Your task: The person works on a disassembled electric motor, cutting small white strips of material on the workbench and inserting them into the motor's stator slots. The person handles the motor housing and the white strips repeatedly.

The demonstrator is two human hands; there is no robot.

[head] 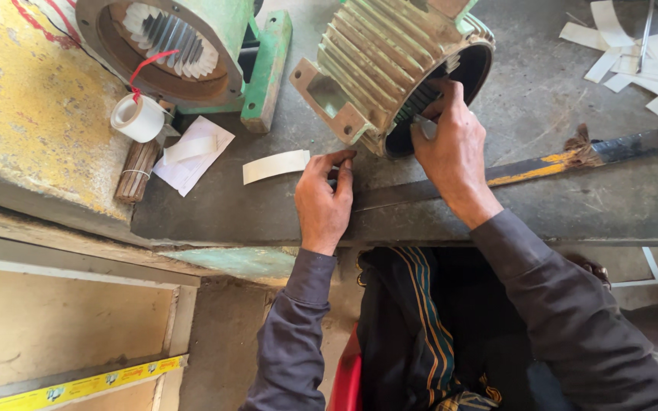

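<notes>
A green finned motor housing (378,57) lies on its side on the dark bench (253,205), its open end facing me. My right hand (451,144) reaches into that opening, fingers on the slotted core and pinching a small pale strip at the rim. My left hand (325,194) rests on the bench just below the housing, fingertips curled together near the housing's foot; whether it holds anything I cannot tell. A loose white paper strip (276,165) lies just left of my left hand.
A second green housing (173,42) stands at the back left, with a white tape roll (138,118), a bundle of brown sticks (136,169) and white paper (192,152) beside it. Cut white strips (641,57) lie far right. A black-and-yellow bar (573,160) crosses the bench.
</notes>
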